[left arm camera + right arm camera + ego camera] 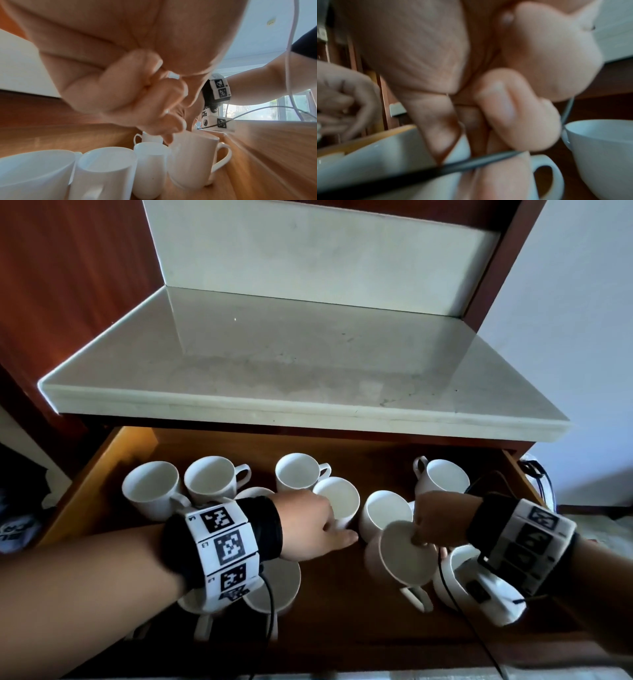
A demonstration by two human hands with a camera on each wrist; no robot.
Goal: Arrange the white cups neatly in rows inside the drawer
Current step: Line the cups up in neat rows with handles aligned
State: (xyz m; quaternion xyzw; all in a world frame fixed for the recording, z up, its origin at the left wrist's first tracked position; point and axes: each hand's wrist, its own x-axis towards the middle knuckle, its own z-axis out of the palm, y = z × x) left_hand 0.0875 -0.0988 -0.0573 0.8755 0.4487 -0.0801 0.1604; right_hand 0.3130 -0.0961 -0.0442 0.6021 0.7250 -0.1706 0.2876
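Several white cups stand loosely in the open wooden drawer (102, 474). My left hand (329, 518) reaches over the middle, fingers curled at the rim of one upright cup (339, 499). In the left wrist view the curled fingertips (169, 138) meet the rim of this handled cup (193, 159). My right hand (423, 537) grips a tilted cup (407, 559) by its rim, thumb inside, handle pointing towards me. The right wrist view shows my fingers (488, 135) wrapped over that cup (402, 152).
Upright cups (150, 487) (210, 479) (298, 474) (442, 479) line the drawer's back, and one (387, 511) stands between my hands. More cups lie under my wrists (277, 583) (452, 573). A pale stone countertop (291, 364) overhangs the drawer's back.
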